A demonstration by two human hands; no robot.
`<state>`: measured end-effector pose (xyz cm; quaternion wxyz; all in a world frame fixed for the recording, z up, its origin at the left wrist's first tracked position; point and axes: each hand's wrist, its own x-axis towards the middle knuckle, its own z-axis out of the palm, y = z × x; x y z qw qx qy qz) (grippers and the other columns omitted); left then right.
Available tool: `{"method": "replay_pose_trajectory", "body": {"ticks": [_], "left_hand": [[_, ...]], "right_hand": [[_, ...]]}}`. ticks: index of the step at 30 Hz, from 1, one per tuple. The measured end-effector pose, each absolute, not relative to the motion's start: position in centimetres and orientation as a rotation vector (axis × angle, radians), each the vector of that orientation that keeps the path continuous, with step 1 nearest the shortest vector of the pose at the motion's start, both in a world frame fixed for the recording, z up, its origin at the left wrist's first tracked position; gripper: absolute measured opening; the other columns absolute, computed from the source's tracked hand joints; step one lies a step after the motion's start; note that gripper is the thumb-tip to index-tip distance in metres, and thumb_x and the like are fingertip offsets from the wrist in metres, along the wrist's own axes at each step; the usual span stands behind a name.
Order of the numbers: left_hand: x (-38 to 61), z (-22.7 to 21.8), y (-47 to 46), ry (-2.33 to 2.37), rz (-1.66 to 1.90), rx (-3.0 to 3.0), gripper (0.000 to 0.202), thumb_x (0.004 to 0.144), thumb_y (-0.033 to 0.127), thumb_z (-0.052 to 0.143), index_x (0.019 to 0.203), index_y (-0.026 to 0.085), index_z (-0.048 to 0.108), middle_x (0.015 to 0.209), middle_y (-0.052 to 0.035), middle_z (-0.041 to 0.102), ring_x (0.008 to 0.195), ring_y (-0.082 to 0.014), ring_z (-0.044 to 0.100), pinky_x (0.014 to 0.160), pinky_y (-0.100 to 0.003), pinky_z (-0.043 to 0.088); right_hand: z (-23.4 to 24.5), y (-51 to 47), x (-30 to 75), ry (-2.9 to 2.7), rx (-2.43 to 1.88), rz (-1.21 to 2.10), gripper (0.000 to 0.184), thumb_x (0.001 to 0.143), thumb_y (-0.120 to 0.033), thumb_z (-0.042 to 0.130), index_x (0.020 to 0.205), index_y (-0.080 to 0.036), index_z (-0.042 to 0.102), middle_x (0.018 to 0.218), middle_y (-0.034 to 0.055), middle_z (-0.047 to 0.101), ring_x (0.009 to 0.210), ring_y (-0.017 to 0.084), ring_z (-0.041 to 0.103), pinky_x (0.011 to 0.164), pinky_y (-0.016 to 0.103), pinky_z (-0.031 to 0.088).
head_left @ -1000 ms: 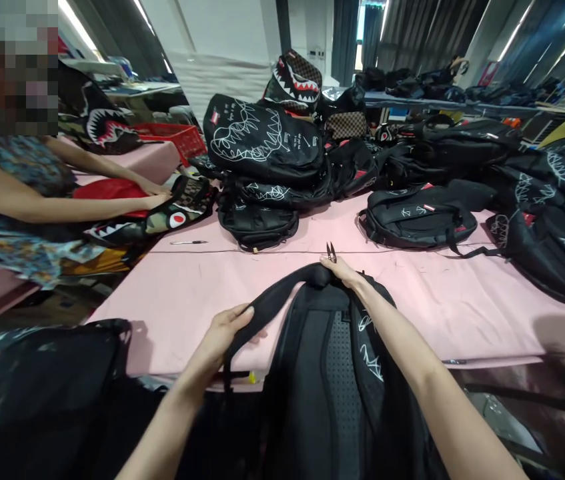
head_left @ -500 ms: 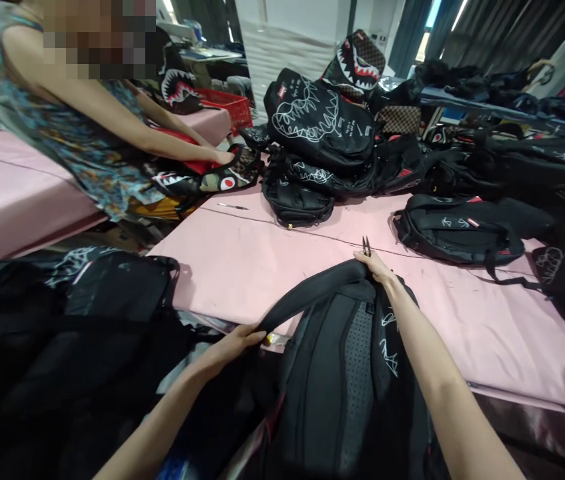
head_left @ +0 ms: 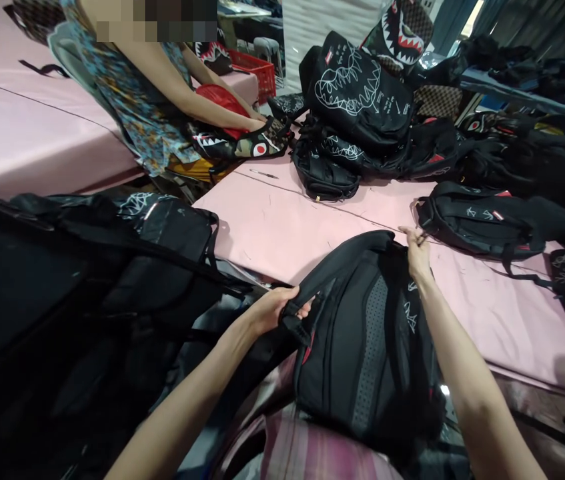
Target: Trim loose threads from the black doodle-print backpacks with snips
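Note:
A black backpack (head_left: 347, 347) stands upright at the table's near edge, its padded back panel facing me. My left hand (head_left: 282, 308) is closed around the lower part of its shoulder strap (head_left: 345, 261), which arches up to the top of the bag. Beside the bag's top right corner is my right hand (head_left: 417, 253), the index finger stretched out and the other fingers curled. Small dark thread snips (head_left: 422, 238) show at those fingers, mostly hidden by the hand. White scribble print marks the bag's right side.
A pink-covered table (head_left: 262, 227) runs across, with a pen (head_left: 264, 174) on it. Black backpacks are piled at the back (head_left: 362, 93), and another backpack (head_left: 482, 220) lies at right. More dark bags (head_left: 162, 233) crowd the left. Across the table a person (head_left: 127, 87) handles a camouflage bag (head_left: 249, 145).
My left hand has moved up and right along with the strap. The right hand has shifted right, off the strap's top, and its snips no longer point upward. The view has tilted down and left.

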<state>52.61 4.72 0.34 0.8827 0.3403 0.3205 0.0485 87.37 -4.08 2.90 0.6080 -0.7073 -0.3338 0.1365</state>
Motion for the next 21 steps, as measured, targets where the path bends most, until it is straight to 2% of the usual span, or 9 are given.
{"method": "replay_pose_trajectory", "body": {"ticks": [3,7,12,16,18,21], "left_hand": [[52.2,0.4,4.0,0.656,0.106,0.653,0.028,0.083,0.028,0.054,0.091,0.004,0.065,0.075,-0.0125,0.067,0.065,-0.016,0.061,0.063,-0.026,0.048],[51.9,0.8,2.9,0.644,0.107,0.609,0.028,0.084,0.024,0.052,0.094,0.002,0.064,0.081,-0.014,0.068,0.07,-0.0172,0.064,0.068,-0.027,0.05],[51.0,1.7,1.9,0.623,0.114,0.644,0.022,0.079,0.02,0.057,0.094,0.006,0.063,0.087,-0.0109,0.068,0.077,-0.0161,0.064,0.078,-0.027,0.05],[49.0,2.8,2.1,0.541,0.088,0.991,0.034,0.07,0.021,0.066,0.102,0.01,0.06,0.094,-0.0094,0.067,0.085,-0.0177,0.064,0.079,-0.027,0.048],[48.1,3.3,2.1,0.54,0.007,1.243,0.039,0.065,0.024,0.07,0.1,0.011,0.061,0.086,-0.0074,0.068,0.08,-0.0177,0.064,0.074,-0.027,0.049],[47.5,3.5,1.4,0.596,0.016,1.493,0.033,0.059,0.029,0.072,0.089,0.015,0.065,0.071,-0.0049,0.067,0.069,-0.0185,0.063,0.066,-0.028,0.05]], "right_hand": [[3.2,-10.1,85.1,-0.629,-1.617,0.15,0.031,0.081,-0.041,0.047,0.094,-0.017,0.063,0.102,0.0082,0.062,0.09,0.02,0.058,0.074,0.034,0.045],[1.3,-20.2,82.2,-0.385,-1.675,0.174,0.032,0.076,-0.047,0.054,0.089,-0.019,0.064,0.095,0.0109,0.064,0.079,0.023,0.061,0.069,0.039,0.046],[-4.4,-31.3,76.3,-0.091,-1.859,0.22,0.033,0.071,-0.054,0.057,0.084,-0.026,0.067,0.102,0.0099,0.065,0.098,0.028,0.059,0.079,0.041,0.047],[-8.0,-36.3,70.6,-0.061,-1.855,0.354,0.045,0.069,-0.058,0.057,0.096,-0.023,0.066,0.101,0.0057,0.067,0.101,0.027,0.058,0.083,0.039,0.048],[-8.9,-37.8,68.9,-0.03,-1.842,0.41,0.044,0.067,-0.058,0.06,0.092,-0.023,0.067,0.092,0.0055,0.069,0.093,0.027,0.061,0.08,0.039,0.05],[-9.4,-39.3,68.3,0.013,-1.764,0.544,0.035,0.064,-0.058,0.064,0.074,-0.024,0.067,0.068,0.005,0.067,0.07,0.025,0.063,0.071,0.041,0.051]]}}
